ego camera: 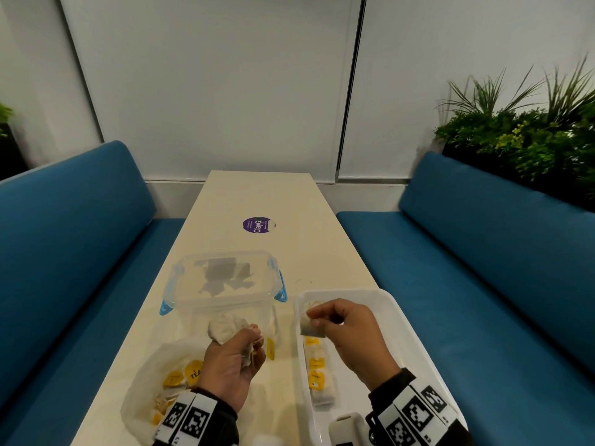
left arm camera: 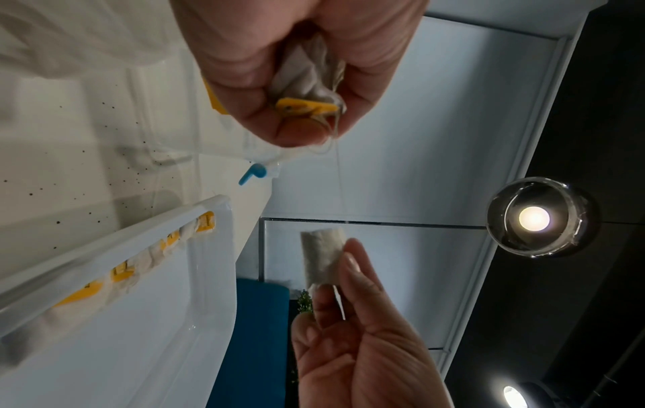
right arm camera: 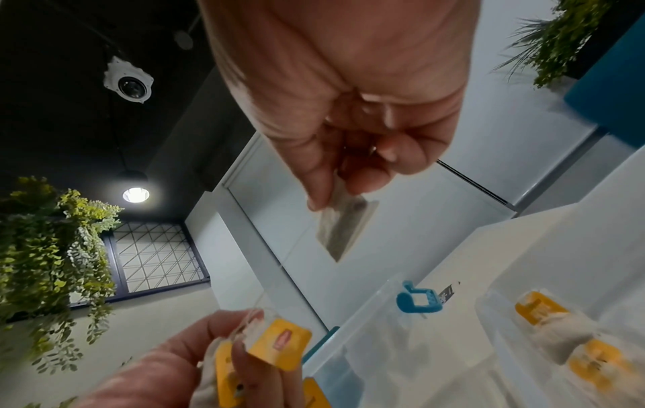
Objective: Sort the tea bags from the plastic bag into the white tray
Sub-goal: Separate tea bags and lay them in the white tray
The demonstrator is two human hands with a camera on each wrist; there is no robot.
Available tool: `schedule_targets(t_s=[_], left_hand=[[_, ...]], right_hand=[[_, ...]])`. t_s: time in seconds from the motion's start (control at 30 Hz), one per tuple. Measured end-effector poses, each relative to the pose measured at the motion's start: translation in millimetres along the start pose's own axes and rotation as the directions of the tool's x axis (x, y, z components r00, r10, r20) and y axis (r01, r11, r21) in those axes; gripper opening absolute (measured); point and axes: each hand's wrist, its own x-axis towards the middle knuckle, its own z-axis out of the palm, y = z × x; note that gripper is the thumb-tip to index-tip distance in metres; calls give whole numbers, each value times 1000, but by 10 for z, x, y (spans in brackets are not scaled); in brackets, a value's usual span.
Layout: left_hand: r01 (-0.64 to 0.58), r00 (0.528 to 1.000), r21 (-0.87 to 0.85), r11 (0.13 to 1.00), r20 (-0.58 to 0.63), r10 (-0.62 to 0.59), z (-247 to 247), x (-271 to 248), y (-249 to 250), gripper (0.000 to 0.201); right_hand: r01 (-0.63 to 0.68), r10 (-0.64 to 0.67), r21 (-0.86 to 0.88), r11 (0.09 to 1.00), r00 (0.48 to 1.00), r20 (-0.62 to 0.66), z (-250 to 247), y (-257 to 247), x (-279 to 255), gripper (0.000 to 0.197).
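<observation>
My right hand (ego camera: 312, 318) pinches one tea bag (ego camera: 309, 328) between thumb and forefinger, above the far left corner of the white tray (ego camera: 405, 320). In the right wrist view the tea bag (right arm camera: 343, 226) hangs from the fingertips (right arm camera: 319, 203). My left hand (ego camera: 254, 341) grips a crumpled bunch of tea bags (ego camera: 227, 328) with yellow tags (left arm camera: 307, 106) over the table. A thin thread (left arm camera: 339, 179) runs from that bunch to the single bag (left arm camera: 322, 256). A row of tea bags (ego camera: 317, 371) lies along the tray's left wall. The plastic bag (ego camera: 148, 378) with more tea bags lies at the lower left.
A clear lidded container (ego camera: 225, 278) with blue clips (ego camera: 167, 305) stands behind my hands. A purple sticker (ego camera: 259, 224) lies farther up the cream table (ego camera: 257, 194). Blue benches (ego camera: 483, 252) flank the table, with plants (ego camera: 531, 140) at the right.
</observation>
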Motion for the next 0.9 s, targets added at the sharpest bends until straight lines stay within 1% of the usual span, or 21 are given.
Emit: schedule_targets(t_s=[0.13, 0.27, 0.37, 0.43, 0.47, 0.5, 0.57, 0.6, 0.63, 0.67, 0.73, 0.8, 0.9], left_hand=[[-6, 1000, 7, 1000, -8, 6, 19, -10, 14, 20], [-11, 1000, 18, 1000, -15, 12, 44, -26, 17, 18], [-5, 1000, 32, 999, -5, 5, 42, -23, 9, 18], [0, 1000, 50, 999, 3, 0, 35, -21, -1, 17], [2, 1000, 56, 998, 5, -2, 34, -21, -7, 17], [2, 1000, 60, 998, 8, -3, 31, -22, -12, 17], [-3, 1000, 68, 998, 13, 2, 33, -22, -24, 19], [-7, 1000, 70, 998, 15, 6, 36, -23, -29, 19], [-10, 1000, 68, 998, 15, 9, 38, -24, -33, 19], [-12, 1000, 63, 998, 15, 11, 44, -26, -39, 19], [-17, 1000, 49, 999, 17, 16, 52, -27, -48, 19], [-23, 1000, 33, 999, 22, 23, 63, -23, -46, 21], [-37, 999, 11, 999, 26, 37, 87, -17, -29, 19]], right_hand=[[86, -84, 24, 996, 994, -70, -54, -57, 2, 27], [147, -142, 40, 988, 982, -123, -86, -96, -8, 29], [139, -127, 97, 985, 984, -121, -77, -97, -16, 28], [124, -99, 194, 973, 986, -133, -72, -88, 5, 29], [114, -79, 275, 955, 988, -135, -76, -95, 17, 29], [99, -56, 373, 922, 991, -123, -82, -114, 32, 30], [32, 4, 556, 831, 998, -64, -95, -151, 62, 33], [-15, 41, 613, 790, 999, -28, -95, -171, 67, 35], [-63, 71, 636, 769, 997, 12, -82, -185, 71, 36], [-105, 94, 614, 782, 994, 50, -59, -197, 70, 36], [-158, 125, 471, 868, 987, 101, 9, -206, 50, 36], [-207, 158, 331, 921, 973, 170, 91, -190, 21, 33], [-261, 226, 86, 961, 929, 292, 208, -143, -24, 15]])
